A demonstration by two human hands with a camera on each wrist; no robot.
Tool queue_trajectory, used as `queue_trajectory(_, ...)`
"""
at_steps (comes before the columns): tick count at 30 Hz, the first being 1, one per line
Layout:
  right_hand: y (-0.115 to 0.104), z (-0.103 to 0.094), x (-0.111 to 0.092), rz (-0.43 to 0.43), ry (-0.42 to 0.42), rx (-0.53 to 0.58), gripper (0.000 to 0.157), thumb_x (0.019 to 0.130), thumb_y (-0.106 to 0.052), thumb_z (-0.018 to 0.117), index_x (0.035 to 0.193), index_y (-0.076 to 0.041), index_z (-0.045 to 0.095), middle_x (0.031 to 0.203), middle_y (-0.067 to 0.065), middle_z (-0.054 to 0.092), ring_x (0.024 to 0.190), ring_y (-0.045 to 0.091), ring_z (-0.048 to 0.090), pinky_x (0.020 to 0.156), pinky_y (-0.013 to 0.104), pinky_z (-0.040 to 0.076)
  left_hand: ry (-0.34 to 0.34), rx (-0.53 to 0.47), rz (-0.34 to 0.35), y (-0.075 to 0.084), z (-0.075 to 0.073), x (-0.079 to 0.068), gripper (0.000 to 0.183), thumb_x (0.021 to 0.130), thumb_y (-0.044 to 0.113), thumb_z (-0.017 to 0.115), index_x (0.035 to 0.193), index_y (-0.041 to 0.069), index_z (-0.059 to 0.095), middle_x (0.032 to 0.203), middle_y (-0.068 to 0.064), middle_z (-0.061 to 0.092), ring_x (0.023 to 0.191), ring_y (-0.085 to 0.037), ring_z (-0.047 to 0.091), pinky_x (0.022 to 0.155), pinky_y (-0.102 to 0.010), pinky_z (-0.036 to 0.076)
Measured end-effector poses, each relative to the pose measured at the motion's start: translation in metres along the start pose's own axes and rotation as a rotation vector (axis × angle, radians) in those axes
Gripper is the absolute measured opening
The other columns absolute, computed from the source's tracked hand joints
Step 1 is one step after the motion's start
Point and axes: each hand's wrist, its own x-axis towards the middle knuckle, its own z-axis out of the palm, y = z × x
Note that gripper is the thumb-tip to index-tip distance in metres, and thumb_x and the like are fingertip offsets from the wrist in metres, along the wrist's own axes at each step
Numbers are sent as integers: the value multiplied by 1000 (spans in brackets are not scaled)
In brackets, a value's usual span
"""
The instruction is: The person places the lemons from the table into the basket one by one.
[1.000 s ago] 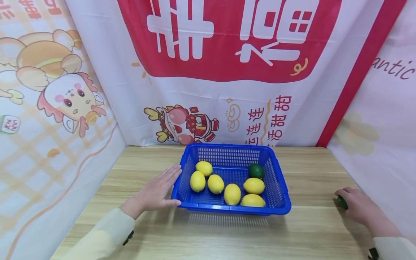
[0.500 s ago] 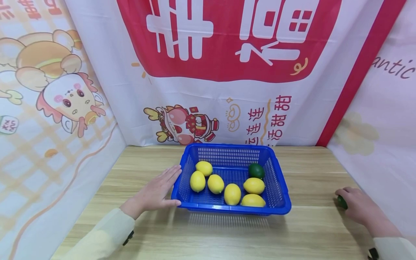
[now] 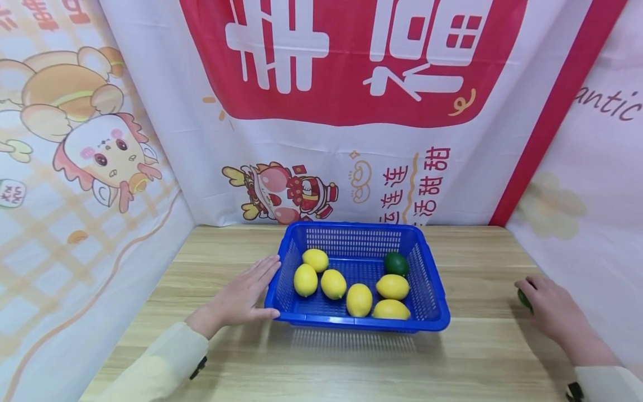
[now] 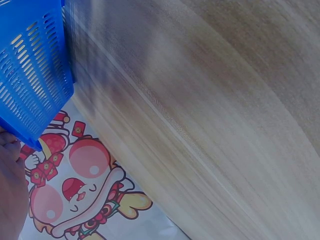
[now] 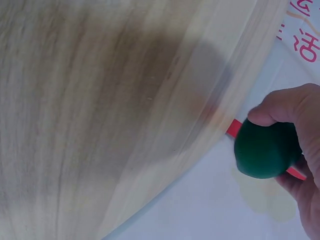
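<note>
My left hand (image 3: 238, 296) rests against the left end of a blue plastic basket (image 3: 364, 324). Its fingers lie along the rim and the thumb touches the front corner. Several yellow lemons, among them one near the front (image 3: 359, 300), lie in the basket with a dark green lime (image 3: 396, 264) at the right back. Far to the right, my right hand (image 3: 555, 310) grips another dark green lime (image 5: 265, 149) between thumb and fingers. The right wrist view shows this lime above the table, its shadow apart from it; from the head it is mostly covered by the hand.
The basket stands on a wood-grain table (image 3: 482, 357). A printed white and red cloth (image 3: 351, 139) hangs along the back edge. Printed cloths also line the left (image 3: 75, 240) and right (image 3: 603, 223) sides, the right one close to my right hand.
My right hand has risen slightly from the table with the lime in its grip, after holding still between the earlier two frames. The left hand and the basket stay in place.
</note>
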Motion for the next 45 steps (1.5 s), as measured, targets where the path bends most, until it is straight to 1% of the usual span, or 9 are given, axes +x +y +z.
queue_trajectory(3,0,-1,6,-49,92,-7,63,38,11,72,100,7,59,89,29,55,76,48,54,61,60,45,-2,1,1,0,0,0,100,87,62,59,152,-3,21,159,-18,18,145,-33,17,116,-46,20)
queue_trajectory(8,-1,-5,16,-84,160,-5,61,40,10,65,101,9,58,92,32,54,82,51,53,67,61,44,-4,2,-2,0,-1,1,99,87,62,58,152,-3,21,159,-18,18,145,-33,17,115,-47,20)
queue_trajectory(12,-3,-7,25,-132,231,-3,42,62,1,46,101,12,59,93,35,53,84,53,52,68,62,44,-4,-3,-3,0,-1,1,99,87,62,58,152,-3,20,159,-18,18,145,-33,17,115,-47,20)
queue_trajectory(16,-6,-8,34,-173,313,-29,46,79,-10,26,98,12,60,94,37,54,84,54,52,68,62,43,-4,-5,-5,0,-1,1,99,87,62,58,152,-3,21,159,-18,18,145,-33,17,115,-47,20)
queue_trajectory(21,-13,-10,45,-203,390,-67,41,86,-9,27,98,11,61,96,37,55,85,55,53,69,63,44,-9,1,-7,0,-1,1,100,87,65,56,152,-2,21,159,-18,18,145,-32,16,115,-47,20)
queue_trajectory(25,-20,-14,52,-225,429,-85,37,86,-8,30,97,10,61,97,37,56,86,55,53,68,63,43,-14,3,-12,0,-1,0,100,87,67,53,153,-2,20,159,-17,17,146,-31,15,115,-46,20)
queue_trajectory(32,-31,-23,63,-237,436,-100,37,83,-5,30,97,11,61,97,37,57,85,55,54,66,63,43,-15,1,-11,0,0,0,101,87,68,52,153,-2,20,159,-17,17,146,-30,14,115,-46,19)
queue_trajectory(42,-45,-32,78,-264,478,-88,35,86,-4,34,98,11,63,95,36,57,84,54,54,68,62,44,-13,-3,-9,0,0,0,101,87,67,53,153,-2,19,159,-17,16,146,-30,14,115,-46,19)
queue_trajectory(45,-48,-35,82,-271,476,-88,34,87,-4,34,97,11,63,95,35,57,84,54,54,68,62,45,-12,-5,-7,0,0,0,101,87,67,53,153,-2,19,159,-17,16,146,-30,14,116,-46,19)
